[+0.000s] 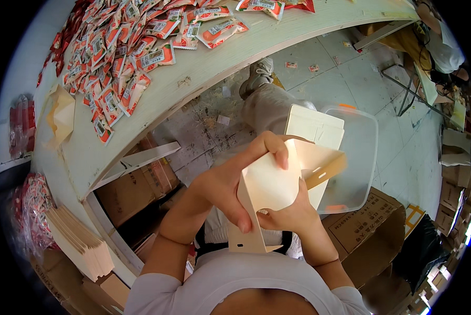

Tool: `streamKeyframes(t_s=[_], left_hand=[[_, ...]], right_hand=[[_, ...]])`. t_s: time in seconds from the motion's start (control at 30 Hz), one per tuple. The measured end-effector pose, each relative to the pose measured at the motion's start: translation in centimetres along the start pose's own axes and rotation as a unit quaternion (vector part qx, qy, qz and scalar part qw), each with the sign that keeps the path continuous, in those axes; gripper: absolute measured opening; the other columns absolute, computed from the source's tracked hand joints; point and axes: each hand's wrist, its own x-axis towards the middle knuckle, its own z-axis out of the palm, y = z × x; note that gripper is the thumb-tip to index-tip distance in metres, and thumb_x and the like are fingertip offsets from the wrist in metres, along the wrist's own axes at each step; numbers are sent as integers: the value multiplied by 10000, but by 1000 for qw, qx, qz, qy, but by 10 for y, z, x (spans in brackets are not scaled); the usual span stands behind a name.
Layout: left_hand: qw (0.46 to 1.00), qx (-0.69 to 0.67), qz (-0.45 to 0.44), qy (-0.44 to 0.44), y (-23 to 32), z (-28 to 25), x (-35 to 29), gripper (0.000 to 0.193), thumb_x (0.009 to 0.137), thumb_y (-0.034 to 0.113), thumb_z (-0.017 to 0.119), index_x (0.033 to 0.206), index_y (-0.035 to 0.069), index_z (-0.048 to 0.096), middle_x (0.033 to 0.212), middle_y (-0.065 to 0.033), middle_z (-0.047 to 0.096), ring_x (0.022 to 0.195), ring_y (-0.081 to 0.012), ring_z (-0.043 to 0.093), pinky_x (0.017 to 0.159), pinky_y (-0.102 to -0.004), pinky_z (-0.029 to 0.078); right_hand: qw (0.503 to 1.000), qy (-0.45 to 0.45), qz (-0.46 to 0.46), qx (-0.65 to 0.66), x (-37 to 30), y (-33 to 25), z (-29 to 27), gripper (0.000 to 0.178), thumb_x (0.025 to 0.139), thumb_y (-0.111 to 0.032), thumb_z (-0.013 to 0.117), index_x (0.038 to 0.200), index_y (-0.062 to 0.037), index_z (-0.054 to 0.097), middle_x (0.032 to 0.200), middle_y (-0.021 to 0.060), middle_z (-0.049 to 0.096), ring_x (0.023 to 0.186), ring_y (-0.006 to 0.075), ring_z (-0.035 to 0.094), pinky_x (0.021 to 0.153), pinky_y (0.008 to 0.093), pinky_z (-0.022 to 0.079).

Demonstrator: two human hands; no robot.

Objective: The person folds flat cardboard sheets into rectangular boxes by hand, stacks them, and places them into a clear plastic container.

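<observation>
Carton [271, 181], cream and partly folded, is held over the person's lap, to the right of the counter [193, 97] and apart from it, which gives both hands room to get around its walls. The left hand [222, 176], on the side nearer the counter, is spread wide across the carton, thumb on the near panel and fingers over the far edge; that span seems to brace the creased walls against springing flat. The right hand [293, 214], on the side away from the counter, is curled more narrowly around the carton, its thumb raised along a panel; its other fingers are partly hidden, so I cannot tell exactly where they press. Farther right of the counter, flat cream pieces [313, 123] overlap a translucent bin [359, 157], probably kept there for easy reach. On the counter's far left part, small orange-and-white packets [115, 63] lie heaped loosely, with a cream folded piece [62, 113] just beside them. Cardboard sheets [81, 244] sit stacked at the counter's near left end, roughly aligned, likely so they take little room.
</observation>
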Motion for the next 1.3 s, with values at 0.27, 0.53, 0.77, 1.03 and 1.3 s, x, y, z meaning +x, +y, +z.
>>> streamKeyframes(t_s=[0.27,0.53,0.77,1.03,1.3], left_hand=[[982,126,142,-10,-13,-5,6,741,414,378,857,964,182,401,1350,-248,195,1180,-279,323,936,-333,290],[983,99,147,58,-12,7,3,661,410,462,830,876,217,431,1309,-317,224,1189,-437,320,945,-462,341],[970,47,228,77,-34,19,7,645,451,450,827,899,237,415,1290,-345,208,1161,-459,326,920,-487,357],[980,35,190,40,-38,-2,-6,717,453,347,855,987,167,411,1228,-263,314,1047,-300,442,846,-370,400],[960,-21,209,188,-34,-15,-7,756,567,457,769,1092,127,337,1183,-215,390,1050,-272,453,829,-367,431]], right_hand=[[998,42,23,-31,0,-5,-2,327,579,-207,690,900,-220,630,1113,59,476,974,354,432,807,420,414],[999,-7,6,-38,-2,-11,-9,246,588,-212,658,833,-225,647,1150,121,447,1071,399,388,944,507,306],[999,-23,-38,28,-12,-6,-4,289,539,-124,652,825,-161,626,1061,92,497,1034,374,425,926,558,268],[995,-73,-42,43,-13,-4,-12,165,622,-180,647,784,-150,631,1063,150,480,985,377,465,909,547,318],[973,170,-88,125,5,-2,-19,178,627,42,578,798,-5,591,957,173,548,840,287,579,733,386,492]])
